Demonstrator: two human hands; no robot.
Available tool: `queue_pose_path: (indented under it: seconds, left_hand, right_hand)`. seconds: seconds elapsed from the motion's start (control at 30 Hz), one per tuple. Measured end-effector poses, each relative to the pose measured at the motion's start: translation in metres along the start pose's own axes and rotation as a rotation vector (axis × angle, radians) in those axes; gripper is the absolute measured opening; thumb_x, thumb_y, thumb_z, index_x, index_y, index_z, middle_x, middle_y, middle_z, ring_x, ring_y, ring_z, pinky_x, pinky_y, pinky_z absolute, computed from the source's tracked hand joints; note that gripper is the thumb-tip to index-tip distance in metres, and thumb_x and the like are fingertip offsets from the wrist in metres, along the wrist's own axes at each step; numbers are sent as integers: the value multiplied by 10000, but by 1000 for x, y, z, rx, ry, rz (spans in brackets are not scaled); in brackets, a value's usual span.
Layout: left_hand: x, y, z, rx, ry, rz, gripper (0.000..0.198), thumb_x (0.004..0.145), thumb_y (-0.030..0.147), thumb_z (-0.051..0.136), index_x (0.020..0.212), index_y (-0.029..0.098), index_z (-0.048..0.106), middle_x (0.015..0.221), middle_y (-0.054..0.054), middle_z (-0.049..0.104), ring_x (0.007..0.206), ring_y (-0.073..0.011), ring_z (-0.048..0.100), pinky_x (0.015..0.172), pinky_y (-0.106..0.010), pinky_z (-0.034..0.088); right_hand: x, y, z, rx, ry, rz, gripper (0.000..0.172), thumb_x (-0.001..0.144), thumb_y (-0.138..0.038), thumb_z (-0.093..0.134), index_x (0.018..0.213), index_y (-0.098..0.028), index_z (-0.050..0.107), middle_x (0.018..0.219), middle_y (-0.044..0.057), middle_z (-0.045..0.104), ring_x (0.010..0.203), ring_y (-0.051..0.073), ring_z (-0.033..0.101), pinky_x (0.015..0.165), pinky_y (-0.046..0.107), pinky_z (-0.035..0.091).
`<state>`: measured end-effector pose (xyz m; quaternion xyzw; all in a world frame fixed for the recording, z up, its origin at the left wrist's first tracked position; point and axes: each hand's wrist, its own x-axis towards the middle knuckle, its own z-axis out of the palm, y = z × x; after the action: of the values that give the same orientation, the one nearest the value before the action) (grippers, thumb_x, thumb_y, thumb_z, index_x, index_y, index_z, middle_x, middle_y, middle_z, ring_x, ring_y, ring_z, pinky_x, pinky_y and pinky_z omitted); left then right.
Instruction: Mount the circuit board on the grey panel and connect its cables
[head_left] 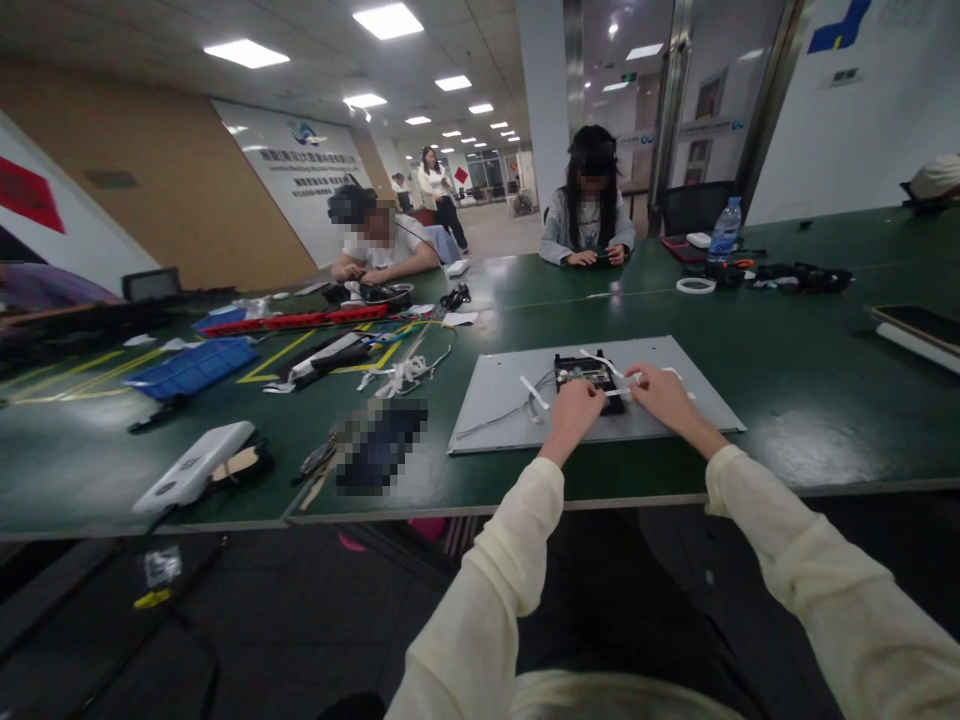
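Observation:
A flat grey panel (495, 430) lies on the green table in front of me. Near its middle sits a black frame with exposed electronics (571, 371), partly hidden by my hands. My left hand (576, 408) is closed over the frame's near edge, pinching one end of a short white tape strip (618, 392). At the strip's other end, my right hand (664, 397) is closed too, thumb and fingers together. Another white strip (535, 392) crosses a thin grey cable (491, 422) left of the frame. One more strip (598, 360) lies across the frame's far side.
Left of the panel lie a pixelated dark object (382, 447), a white device (196, 465) and bundled white cord (405, 376). Farther left is a blue tray (193, 367). A tape roll (696, 286) and a water bottle (725, 232) are beyond. Two people sit across the table.

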<state>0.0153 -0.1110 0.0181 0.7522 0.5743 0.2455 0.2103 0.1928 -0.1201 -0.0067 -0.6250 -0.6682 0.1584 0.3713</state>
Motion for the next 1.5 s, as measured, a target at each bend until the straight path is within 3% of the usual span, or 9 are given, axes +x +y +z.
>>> queue_pose_path:
  seconds: [0.2,0.5,0.63,1.03,1.3,1.4,1.5]
  left_hand:
    - [4,-2,2,104,-26,22,225,823,303,525,775,161,693,819,-107,695,845,-250,641,789,-330,458]
    - [2,1,-4,239,-69,-25,256,882,331,477,870,180,684,874,-102,699,869,-231,646,772,-312,463]
    - [3,0,-6,255,-81,-34,259,877,344,494,846,170,683,832,-104,694,850,-246,657,742,-321,470]
    - [3,2,-21,336,-101,-116,271,868,384,505,863,170,672,832,-116,696,797,-245,660,686,-313,465]
    - [-6,0,-43,418,-71,-135,186,879,238,452,901,191,630,814,-95,686,766,-241,662,655,-304,450]
    - [-7,-8,-59,421,19,-50,205,904,247,413,963,212,606,883,-88,679,822,-237,652,705,-312,462]
    - [-2,-31,-74,458,90,94,257,889,194,420,1101,204,564,1088,-100,648,1049,-251,588,875,-346,443]
  right_hand:
    - [-3,2,10,-179,61,-37,232,822,-236,470,997,-176,609,623,-4,593,617,152,551,608,248,323]
    - [-1,-9,20,-315,-33,-3,167,872,-339,486,823,-205,573,703,23,640,672,166,594,600,249,322]
    - [-3,-12,22,-416,-64,13,129,878,-287,483,927,-203,568,741,28,646,694,169,612,590,247,314]
    - [-8,-29,12,-620,-83,187,242,917,-309,430,1132,-226,503,762,58,695,675,211,664,530,260,280]
    - [-7,-26,13,-564,-94,224,245,909,-255,415,1133,-230,512,743,34,685,672,200,657,533,262,276]
    - [-7,-26,12,-551,-83,228,253,911,-258,414,1141,-228,512,738,34,680,676,200,650,540,259,270]
    - [-6,-27,11,-540,-83,229,264,907,-256,422,1154,-230,513,742,35,680,676,191,642,548,255,269]
